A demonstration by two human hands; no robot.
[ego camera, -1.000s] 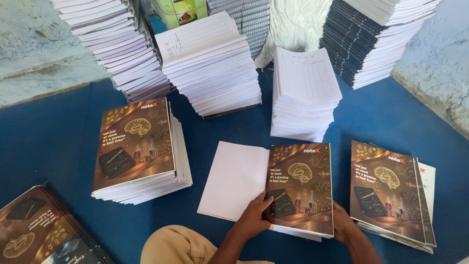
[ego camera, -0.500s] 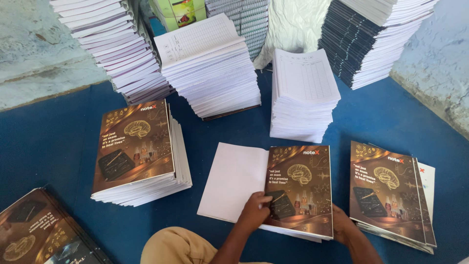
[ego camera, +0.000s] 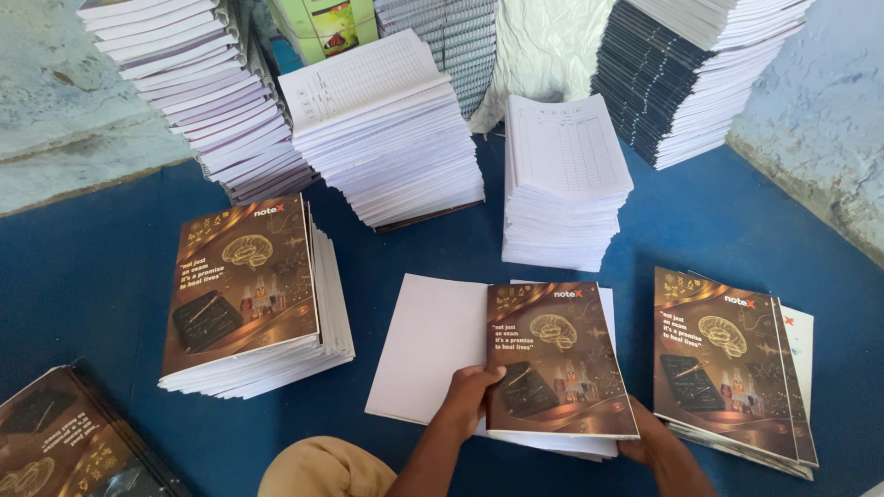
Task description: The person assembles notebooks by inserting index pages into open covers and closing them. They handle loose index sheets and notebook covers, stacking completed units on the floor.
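My left hand (ego camera: 471, 391) pinches the brown cover (ego camera: 557, 359) at its lower-left edge; my right hand (ego camera: 656, 448) grips its lower-right corner. The cover lies directly ahead, long axis running away from me, overlapping the white sheet (ego camera: 428, 345).

Only one package showed: a green carton (ego camera: 324, 26) at the top edge, wedged between the leaning stack of lilac-edged pads on its left and the grey-edged stack on its right. It was box-shaped, bright green with a dark picture panel touched with red and orange on its face. No separate labels, signs or screens were in view.
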